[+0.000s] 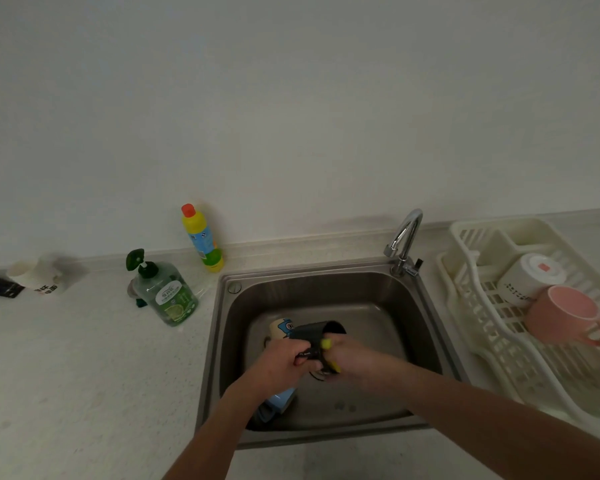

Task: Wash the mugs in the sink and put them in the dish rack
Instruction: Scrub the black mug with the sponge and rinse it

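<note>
Over the steel sink (413, 306) I hold a black mug (314, 336) on its side, its mouth pointing to the right. My left hand (284, 363) grips the mug's lower part near the handle. My right hand (352, 356) holds a yellow sponge (326, 344) against the mug's side. Behind the black mug, a cream mug with a blue figure (282, 328) lies in the basin. A light blue mug (280, 400) shows under my left wrist. In the white dish rack (471, 282) on the right, a white mug (529, 278) and a pink mug (565, 315) rest upside down.
The chrome faucet (404, 237) stands at the sink's back right corner. A green dish soap pump bottle (165, 292) and a yellow bottle with a red cap (201, 237) stand left of the sink. A white cup (37, 277) and a black item (0, 287) lie far left.
</note>
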Tool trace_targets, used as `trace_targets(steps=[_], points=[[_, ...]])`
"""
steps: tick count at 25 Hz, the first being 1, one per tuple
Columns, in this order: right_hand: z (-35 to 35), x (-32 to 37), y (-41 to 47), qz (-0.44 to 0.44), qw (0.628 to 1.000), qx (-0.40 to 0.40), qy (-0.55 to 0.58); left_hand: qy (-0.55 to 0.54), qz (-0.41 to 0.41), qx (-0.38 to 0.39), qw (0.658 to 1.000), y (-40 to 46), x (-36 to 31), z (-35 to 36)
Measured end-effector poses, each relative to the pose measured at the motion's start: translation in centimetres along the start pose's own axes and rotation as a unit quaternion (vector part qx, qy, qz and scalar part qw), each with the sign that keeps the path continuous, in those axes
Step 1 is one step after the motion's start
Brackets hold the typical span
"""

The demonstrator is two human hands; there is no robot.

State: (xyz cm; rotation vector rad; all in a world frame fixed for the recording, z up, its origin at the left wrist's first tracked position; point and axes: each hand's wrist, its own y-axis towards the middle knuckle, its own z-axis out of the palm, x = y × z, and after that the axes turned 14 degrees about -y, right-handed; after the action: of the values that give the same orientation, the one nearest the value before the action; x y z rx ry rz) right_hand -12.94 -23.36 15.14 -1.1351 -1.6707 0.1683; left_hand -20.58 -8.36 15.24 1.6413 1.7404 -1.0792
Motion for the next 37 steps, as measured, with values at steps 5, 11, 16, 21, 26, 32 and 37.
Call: trace_targets(steps=[5,11,16,21,26,32,37], points=[[-2.3,-2.7,-0.4,-0.158,0.876,0.023,-0.454,-0.002,-0.006,0.018,1.000,0.0,0.0,-0.4],[0.1,1.5,0.2,-0.075,0.994,-0.035,-0.072,0.005,0.009,-0.022,1.000,0.3,0.3,-1.5],[-1.1,-0.7,-0.6,-0.236,0.848,-0.013,-0.475,-0.006,-0.014,-0.015,1.000,-0.7,1.0,-2.0],[-1.6,1.5,0.4,-0.143,0.906,-0.048,-0.395,0.010,-0.011,0.000,1.000,-0.6,0.3,-1.4],[-1.5,0.3,-0.7,-0.271,0.888,-0.022,-0.370,0.000,-0.008,-0.031,0.999,-1.0,0.6,-2.7],[-1.8,-0.4,1.2,-0.235,0.768,-0.067,-0.592,0.023,-0.019,-0.025,0.999,-0.5,0.1,-2.4],[-1.2,1.5,-0.9,-0.132,0.991,0.029,-0.026,0.019,-0.002,-0.036,0.999,-0.4,0.3,-2.3]])
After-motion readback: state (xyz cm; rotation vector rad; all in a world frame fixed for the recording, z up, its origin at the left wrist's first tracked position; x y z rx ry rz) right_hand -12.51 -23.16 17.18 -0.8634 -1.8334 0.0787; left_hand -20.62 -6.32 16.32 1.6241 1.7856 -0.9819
